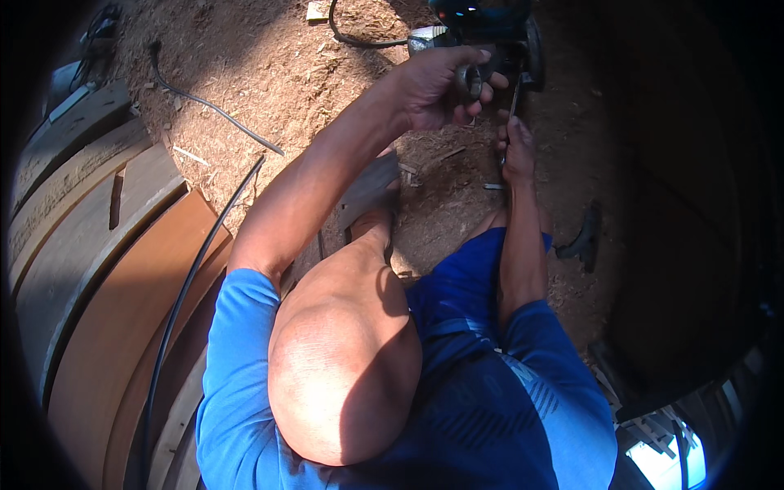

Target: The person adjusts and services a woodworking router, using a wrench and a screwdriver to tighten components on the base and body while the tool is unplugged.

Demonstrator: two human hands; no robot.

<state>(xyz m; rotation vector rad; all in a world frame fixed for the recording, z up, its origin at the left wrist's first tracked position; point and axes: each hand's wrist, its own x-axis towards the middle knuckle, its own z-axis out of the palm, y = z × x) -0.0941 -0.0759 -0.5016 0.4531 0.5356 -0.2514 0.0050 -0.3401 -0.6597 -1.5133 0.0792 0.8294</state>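
A dark power tool with a teal-blue housing (482, 18) lies at the top edge, partly cut off; I cannot tell its exact kind. My left hand (437, 88) is just below it, fingers curled around a round metal ring-like part (469, 82). Whether that part is loose or joined to the tool is unclear. To the right, my right hand (518, 151) is closed around a thin metal tool (514, 100), whose upper end reaches the power tool's dark underside. Its handle is hidden in my fingers.
Wooden boards (122, 253) are stacked on the left, with a black cable (192, 286) across them. Wood chips litter the dirt floor (269, 65). A dark curved piece (581, 237) lies right of my legs. Deep shadow covers the right side.
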